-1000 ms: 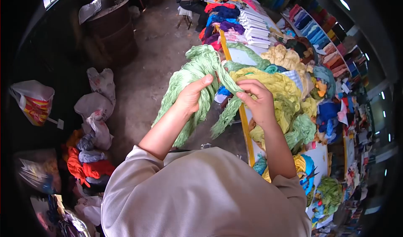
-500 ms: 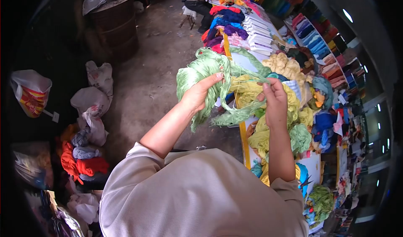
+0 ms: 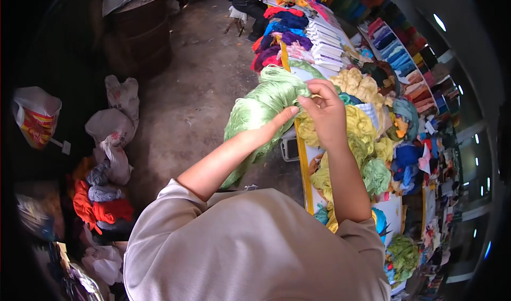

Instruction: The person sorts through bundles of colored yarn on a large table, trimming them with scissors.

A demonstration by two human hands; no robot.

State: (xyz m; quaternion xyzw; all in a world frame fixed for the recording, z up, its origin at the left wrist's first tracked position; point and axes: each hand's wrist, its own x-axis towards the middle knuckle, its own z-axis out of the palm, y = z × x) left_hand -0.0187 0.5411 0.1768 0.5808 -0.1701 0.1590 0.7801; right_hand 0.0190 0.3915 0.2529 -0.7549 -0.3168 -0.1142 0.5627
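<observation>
A pale green skein of yarn hangs over my left hand in front of me, beside the table edge. My left thumb lies along the skein, while the other fingers are hidden beneath the strands. My right hand is at the skein's right end, with thumb and fingers pinching green strands there. The two hands are close together, thumbs nearly meeting. Just right of them, yellow yarn is heaped on the table, with a smaller light green bundle nearer to me.
The long table with a yellow edge carries cream yarn, white stacks and many coloured bundles. A person sits at its far end. Left are a rusty drum, plastic bags and red yarn on the floor.
My right hand has moved left and up to the skein, close to my left hand. The loose strands stretched between the hands are now gathered, and the skein hangs lower to the left.
</observation>
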